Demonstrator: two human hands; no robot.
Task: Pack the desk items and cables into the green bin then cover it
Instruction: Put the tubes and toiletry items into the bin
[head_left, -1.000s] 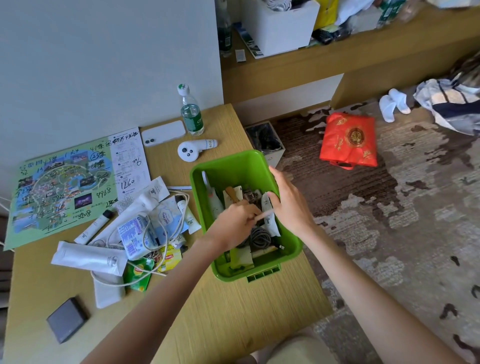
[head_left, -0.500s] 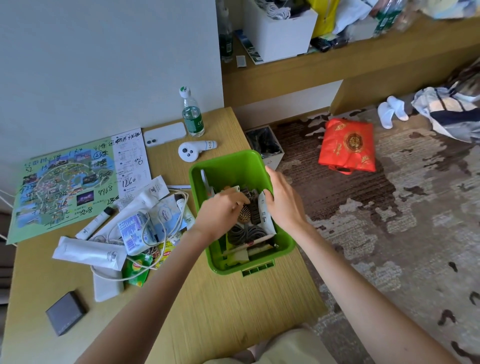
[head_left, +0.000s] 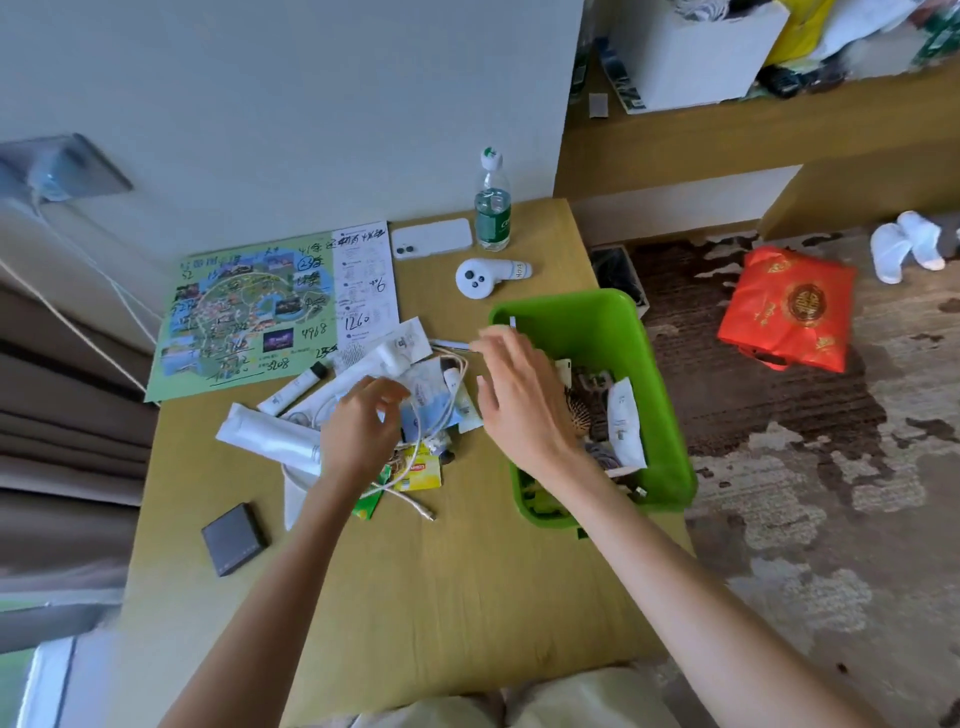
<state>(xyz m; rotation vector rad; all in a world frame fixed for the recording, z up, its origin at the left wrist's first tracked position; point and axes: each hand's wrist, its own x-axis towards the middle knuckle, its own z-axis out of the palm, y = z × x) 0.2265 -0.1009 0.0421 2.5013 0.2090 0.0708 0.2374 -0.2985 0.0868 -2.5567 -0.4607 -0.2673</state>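
The rectangular green plastic bin (head_left: 667, 415) sits at centre right of the frame, on the right edge of the pale wooden desk (head_left: 441, 597), part-filled. The right hand (head_left: 519, 400) hovers over its left rim, fingers spread, holding nothing. The left hand (head_left: 361, 426) hangs with loosely bent fingers above the white cable (head_left: 402, 496) and white squeeze tube (head_left: 270, 439), gripping nothing.

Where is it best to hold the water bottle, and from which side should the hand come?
Wrap the water bottle round its labelled middle, probably from the front: it stands upright, wall close behind, white phone at its left.
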